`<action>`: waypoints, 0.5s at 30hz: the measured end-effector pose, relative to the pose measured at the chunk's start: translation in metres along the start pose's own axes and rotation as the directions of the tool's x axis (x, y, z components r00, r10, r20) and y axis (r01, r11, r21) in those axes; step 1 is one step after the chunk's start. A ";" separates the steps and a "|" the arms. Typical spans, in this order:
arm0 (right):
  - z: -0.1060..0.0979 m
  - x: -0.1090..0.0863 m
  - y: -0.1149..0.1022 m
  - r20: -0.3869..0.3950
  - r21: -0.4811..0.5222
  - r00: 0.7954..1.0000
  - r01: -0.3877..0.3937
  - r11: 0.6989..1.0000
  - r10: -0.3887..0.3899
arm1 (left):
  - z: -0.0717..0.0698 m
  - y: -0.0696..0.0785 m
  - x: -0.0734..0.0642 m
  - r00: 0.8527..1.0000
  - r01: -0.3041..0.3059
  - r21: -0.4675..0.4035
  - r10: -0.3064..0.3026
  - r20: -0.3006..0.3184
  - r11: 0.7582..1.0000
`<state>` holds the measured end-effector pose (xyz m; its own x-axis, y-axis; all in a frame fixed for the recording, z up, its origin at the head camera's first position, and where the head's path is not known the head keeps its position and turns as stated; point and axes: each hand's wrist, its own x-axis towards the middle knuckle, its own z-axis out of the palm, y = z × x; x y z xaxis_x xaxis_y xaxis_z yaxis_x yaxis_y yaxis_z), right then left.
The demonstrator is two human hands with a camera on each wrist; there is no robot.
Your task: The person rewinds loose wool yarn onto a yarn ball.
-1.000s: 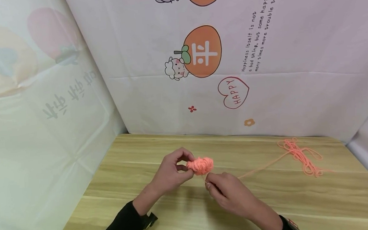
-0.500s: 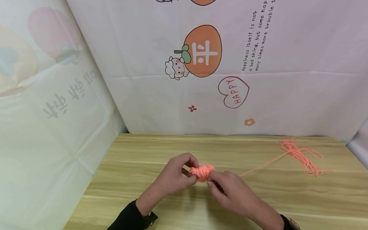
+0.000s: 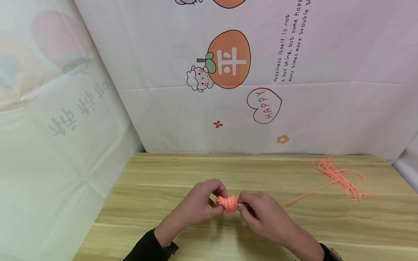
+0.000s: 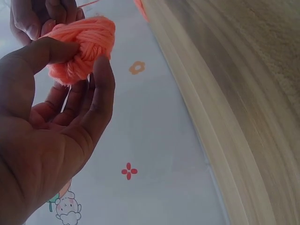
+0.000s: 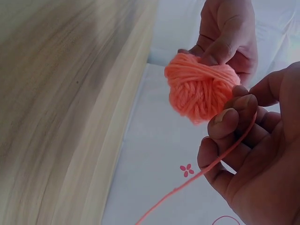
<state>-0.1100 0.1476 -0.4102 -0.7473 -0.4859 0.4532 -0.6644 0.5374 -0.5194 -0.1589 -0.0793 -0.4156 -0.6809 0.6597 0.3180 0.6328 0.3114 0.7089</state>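
Holding coral yarn ball (image 3: 227,204) over tabletop (image 3: 155,187); my left grip (image 3: 201,204) pinches its left end, my right grip (image 3: 267,219) pinches strand (image 5: 190,182) beside right end. Judgement: light, soft, squashable, hardly slippery; best held gently at left end, leaving windings free.

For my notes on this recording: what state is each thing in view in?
Yarn ball: wound, off-round
Left hand: gripping the ball
Right hand: pinching the strand beside the ball
Yarn strand: unwound, gently curved
Loose yarn: in tangled loops on the table
Backdrop sheet: hanging, creased
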 end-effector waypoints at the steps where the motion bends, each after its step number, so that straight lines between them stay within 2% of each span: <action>1: 0.000 0.000 0.000 -0.002 0.003 1.000 -0.001 1.000 0.001 | 0.000 0.000 0.000 1.000 -0.001 0.002 0.001 0.008 1.000; 10: -0.003 -0.001 0.003 -0.013 -0.011 0.998 -0.064 0.998 0.064 | 0.000 0.003 -0.001 0.996 -0.016 -0.007 0.017 0.092 1.000; 15: -0.004 -0.001 0.003 -0.012 0.003 0.998 -0.064 0.998 0.064 | 0.001 0.005 -0.001 0.989 -0.019 -0.021 0.022 0.144 1.000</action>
<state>-0.1112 0.1530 -0.4093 -0.7881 -0.4427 0.4277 -0.6155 0.5650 -0.5495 -0.1549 -0.0783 -0.4132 -0.6068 0.7579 0.2395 0.6378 0.2844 0.7158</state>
